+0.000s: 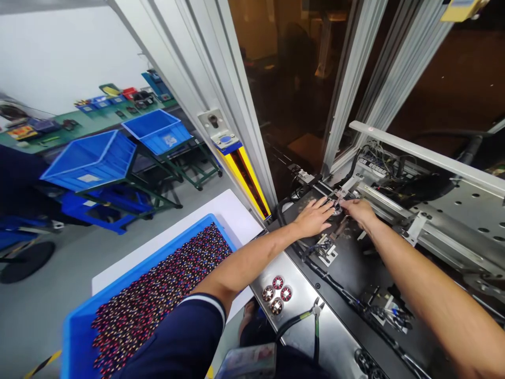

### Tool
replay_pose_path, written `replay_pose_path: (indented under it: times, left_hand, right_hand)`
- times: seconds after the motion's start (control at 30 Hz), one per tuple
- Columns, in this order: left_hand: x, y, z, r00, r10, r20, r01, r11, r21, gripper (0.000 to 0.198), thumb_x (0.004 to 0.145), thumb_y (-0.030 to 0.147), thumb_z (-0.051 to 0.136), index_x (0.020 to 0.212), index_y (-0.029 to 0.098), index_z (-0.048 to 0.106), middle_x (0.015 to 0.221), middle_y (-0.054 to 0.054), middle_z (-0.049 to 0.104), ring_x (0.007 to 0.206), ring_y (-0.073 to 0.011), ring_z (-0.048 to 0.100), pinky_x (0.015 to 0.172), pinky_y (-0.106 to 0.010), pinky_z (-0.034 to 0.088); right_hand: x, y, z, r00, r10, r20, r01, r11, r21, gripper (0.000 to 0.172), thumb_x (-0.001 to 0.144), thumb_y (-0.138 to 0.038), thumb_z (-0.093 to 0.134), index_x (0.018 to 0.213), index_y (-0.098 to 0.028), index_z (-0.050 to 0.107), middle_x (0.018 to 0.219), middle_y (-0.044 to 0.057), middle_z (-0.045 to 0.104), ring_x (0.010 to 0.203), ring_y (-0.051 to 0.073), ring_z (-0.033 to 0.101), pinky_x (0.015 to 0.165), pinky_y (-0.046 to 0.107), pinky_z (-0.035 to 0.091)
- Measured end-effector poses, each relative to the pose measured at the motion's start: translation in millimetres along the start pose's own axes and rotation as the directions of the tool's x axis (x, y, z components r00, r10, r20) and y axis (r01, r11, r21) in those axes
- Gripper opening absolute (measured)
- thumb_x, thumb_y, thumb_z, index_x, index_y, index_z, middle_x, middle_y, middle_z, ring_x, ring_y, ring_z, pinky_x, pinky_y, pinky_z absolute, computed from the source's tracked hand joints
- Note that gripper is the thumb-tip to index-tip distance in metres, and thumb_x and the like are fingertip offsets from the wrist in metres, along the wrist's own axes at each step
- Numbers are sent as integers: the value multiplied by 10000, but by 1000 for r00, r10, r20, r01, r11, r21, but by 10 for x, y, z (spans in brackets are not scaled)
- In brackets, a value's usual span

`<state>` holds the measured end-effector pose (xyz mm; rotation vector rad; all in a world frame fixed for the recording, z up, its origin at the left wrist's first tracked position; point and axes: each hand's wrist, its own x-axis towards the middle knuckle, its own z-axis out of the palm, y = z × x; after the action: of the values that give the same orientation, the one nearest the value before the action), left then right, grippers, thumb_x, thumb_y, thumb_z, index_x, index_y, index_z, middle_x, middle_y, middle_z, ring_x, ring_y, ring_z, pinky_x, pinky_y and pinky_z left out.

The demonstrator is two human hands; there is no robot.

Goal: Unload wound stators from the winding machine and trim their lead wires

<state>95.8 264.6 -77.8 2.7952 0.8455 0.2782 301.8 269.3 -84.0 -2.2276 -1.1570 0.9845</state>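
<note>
We can read no text. A white label (89,178) on a blue crate (103,162) at nine o'clock and a patterned label (170,140) on another crate (152,138) at ten o'clock are too small.

A green workbench (92,123) is being backed by a white wall (79,52) above grey flooring (185,210). Dark panes (292,95) are being framed by metal posts (209,79).

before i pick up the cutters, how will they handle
The metal-headed cutters will probably feel stiff and head-heavy. Their handles are spread, so they may pivot if lifted by one. The smooth metal ledge might let them slide.
</note>
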Motion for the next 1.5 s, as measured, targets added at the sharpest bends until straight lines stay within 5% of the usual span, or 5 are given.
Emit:
replay_pose_path:
  times: [0.4, 0.7, 1.0, 1.23, 1.5]
  left_hand:
    - [9, 137, -233, 988, -29, 149, 7, 989, 146, 620, 928, 286, 637, 1503, 161, 441, 1652, -144, 381, 1509, -341, 392, 1200, -542, 372]
    - [104, 73, -297, 982, 27, 189, -40, 997, 65, 669, 822, 216, 731, 1453, 146, 521, 1624, -168, 420, 1499, -352, 412, 1201, -530, 380]
    - [-289, 380, -635, 996, -25, -86, 24, 1000, -14, 450, 985, 287, 545, 1406, 133, 563, 1616, -185, 422, 1440, -253, 523, 1196, -432, 452]
    - [-641, 1102, -692, 943, 107, -314, -171, 968, -185, 386, 1021, 375, 504, 1292, 142, 650, 1572, -159, 500, 1459, -221, 503, 1221, -425, 446]
    - [-136, 1609, 0, 991, 124, -46, -130, 981, -147, 465, 1007, 319, 510, 1418, 107, 543, 1585, -152, 484, 1510, -243, 429, 1259, -406, 396]
  right_hand:
    - [-550, -247, -183, 966, -257, 9, 255, 956, -144, 365, 977, -451, 634, 1177, -146, 643, 1129, 70, 674, 977, 192, 668, 869, 399, 581]
    - [-1699, 1206, -1321, 833, -552, -35, 480, 753, -451, 384, 930, -517, 562, 851, -188, 741, 738, 77, 711, 635, 201, 621, 647, 336, 477]
    - [-1256, 1446, -867, 701, -709, 76, 645, 585, -493, 264, 979, -413, 621, 1015, -157, 675, 1020, 56, 665, 948, 180, 627, 905, 398, 528]
    - [-1175, 1603, -936, 876, -482, -20, 424, 789, -444, 219, 959, -371, 663, 962, -152, 672, 1108, 69, 670, 1057, 197, 629, 967, 428, 531]
    - [-702, 1523, -897, 1000, 1, 8, 1, 974, -228, 298, 978, -408, 648, 1093, -133, 657, 1005, 42, 681, 825, 140, 663, 727, 304, 590]
